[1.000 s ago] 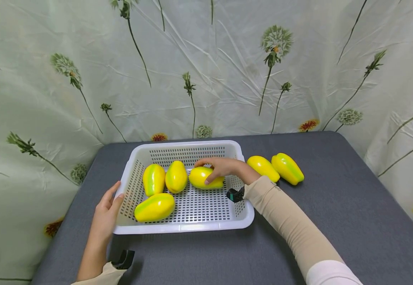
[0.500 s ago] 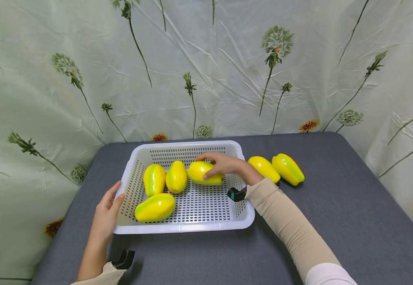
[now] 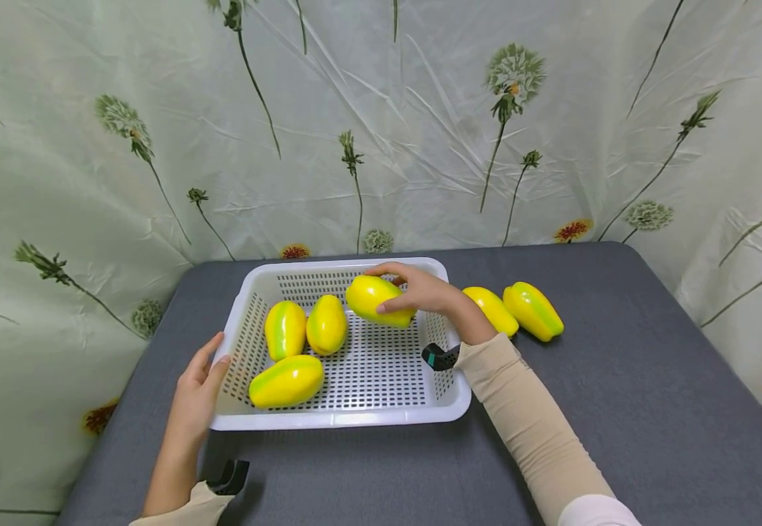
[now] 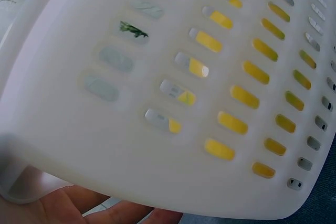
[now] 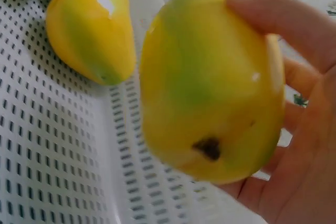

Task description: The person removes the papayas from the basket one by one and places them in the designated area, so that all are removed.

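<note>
My right hand (image 3: 423, 290) holds a yellow papaya (image 3: 375, 298) with green streaks, raised above the floor of a white perforated plastic basket (image 3: 381, 418). In the right wrist view, the thumb and fingers wrap around that papaya (image 5: 210, 87), its dark-spotted end facing the camera. On the basket's left side, my left hand (image 3: 198, 391) grips the rim; the left wrist view shows its fingers (image 4: 118, 213) beside the basket wall (image 4: 131, 150). Inside the basket lie a striped papaya (image 3: 285, 330), another beside it (image 3: 326, 325), and one lying sideways nearer the front (image 3: 286, 381).
Right of the basket, two more papayas lie on the grey-covered table (image 3: 617, 394): one (image 3: 491, 310) partly behind my right forearm, the other (image 3: 533, 311) farther right. A pale curtain (image 3: 420, 146) with a flower print hangs along the back.
My right hand has lifted the papaya from the basket floor, moving it up and slightly toward the back. My left hand and the other papayas have stayed in place.
</note>
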Tool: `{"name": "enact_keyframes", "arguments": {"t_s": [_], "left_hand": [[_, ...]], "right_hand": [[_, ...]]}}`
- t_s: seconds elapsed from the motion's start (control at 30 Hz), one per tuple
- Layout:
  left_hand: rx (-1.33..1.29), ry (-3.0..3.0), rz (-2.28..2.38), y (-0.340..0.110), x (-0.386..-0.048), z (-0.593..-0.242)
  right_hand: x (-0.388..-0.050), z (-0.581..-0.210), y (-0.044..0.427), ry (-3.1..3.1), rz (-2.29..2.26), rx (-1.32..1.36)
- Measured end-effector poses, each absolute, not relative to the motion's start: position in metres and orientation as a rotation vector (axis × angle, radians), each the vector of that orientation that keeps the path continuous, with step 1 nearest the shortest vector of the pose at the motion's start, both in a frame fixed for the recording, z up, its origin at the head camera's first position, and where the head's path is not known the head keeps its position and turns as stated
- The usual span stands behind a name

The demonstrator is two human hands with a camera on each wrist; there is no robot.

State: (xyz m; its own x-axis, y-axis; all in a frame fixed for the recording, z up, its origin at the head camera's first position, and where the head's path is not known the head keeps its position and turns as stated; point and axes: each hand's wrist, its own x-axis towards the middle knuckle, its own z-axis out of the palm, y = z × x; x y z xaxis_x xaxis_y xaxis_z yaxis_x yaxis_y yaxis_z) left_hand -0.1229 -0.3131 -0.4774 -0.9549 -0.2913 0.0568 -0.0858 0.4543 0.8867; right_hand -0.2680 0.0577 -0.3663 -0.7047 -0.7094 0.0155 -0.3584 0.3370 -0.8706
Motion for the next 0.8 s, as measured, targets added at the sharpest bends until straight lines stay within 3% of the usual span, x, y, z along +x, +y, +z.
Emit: {"name": "enact_keyframes", "arguments": {"t_s": [0.47, 0.8], "left_hand": [[0.324, -2.51, -1.492, -0.316, -0.124, -0.481], [0.327, -2.494, -1.513, -0.315, -0.123, -0.481]], "right_hand": [[-0.253, -0.346, 0.1, 2.393, -1.453, -0.962], [-0.242, -0.344, 0.153, 2.563, -1.551, -0.792]]}}
